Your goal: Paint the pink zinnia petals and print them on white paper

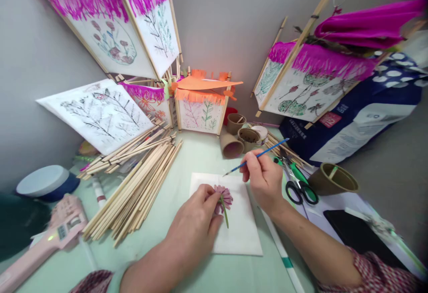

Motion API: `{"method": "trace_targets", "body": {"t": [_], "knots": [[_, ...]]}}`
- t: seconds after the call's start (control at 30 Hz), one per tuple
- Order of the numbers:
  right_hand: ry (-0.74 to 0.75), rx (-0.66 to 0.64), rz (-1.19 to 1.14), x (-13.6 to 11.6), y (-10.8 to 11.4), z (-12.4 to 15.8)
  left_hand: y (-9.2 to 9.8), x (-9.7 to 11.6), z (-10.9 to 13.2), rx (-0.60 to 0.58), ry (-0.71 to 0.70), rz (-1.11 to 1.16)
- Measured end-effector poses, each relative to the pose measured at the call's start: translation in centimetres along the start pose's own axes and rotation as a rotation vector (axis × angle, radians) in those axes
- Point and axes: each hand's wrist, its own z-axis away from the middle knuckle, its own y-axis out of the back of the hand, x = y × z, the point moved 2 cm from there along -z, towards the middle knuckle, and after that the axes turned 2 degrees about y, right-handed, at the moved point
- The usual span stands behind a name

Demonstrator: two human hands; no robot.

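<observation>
A sheet of white paper (239, 235) lies on the pale green table in front of me. Over it, my left hand (197, 217) pinches a purple-pink flower (226, 195) by its head, and the short green stem points toward me. My right hand (264, 179) grips a thin blue paintbrush (264, 151) like a pen. The brush tip hangs near the paper's far edge, just beyond the flower and apart from it. Part of the flower is hidden behind my left fingers.
Bundled wooden sticks (143, 190) and a pink glue gun (62, 226) lie at left. Scissors (301, 190) and a brown pot (332, 179) are at right. Several fringed paper lanterns (200, 114) stand or hang behind, near more brown pots (232, 146).
</observation>
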Motion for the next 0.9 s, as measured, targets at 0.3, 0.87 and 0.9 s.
{"method": "trace_targets", "body": {"t": [0.3,0.87,0.9], "knots": [[-0.027,-0.044,-0.008,1.4,-1.4,1.7,-0.6,-0.6,-0.1,-0.030,-0.002,-0.017],[0.075,-0.086,0.062,1.7,-1.3,1.7,-0.8,-0.8,0.0,-0.001,-0.020,-0.016],[0.076,-0.089,0.068,1.7,-1.3,1.7,-0.8,-0.8,-0.1,-0.002,-0.021,-0.015]]}}
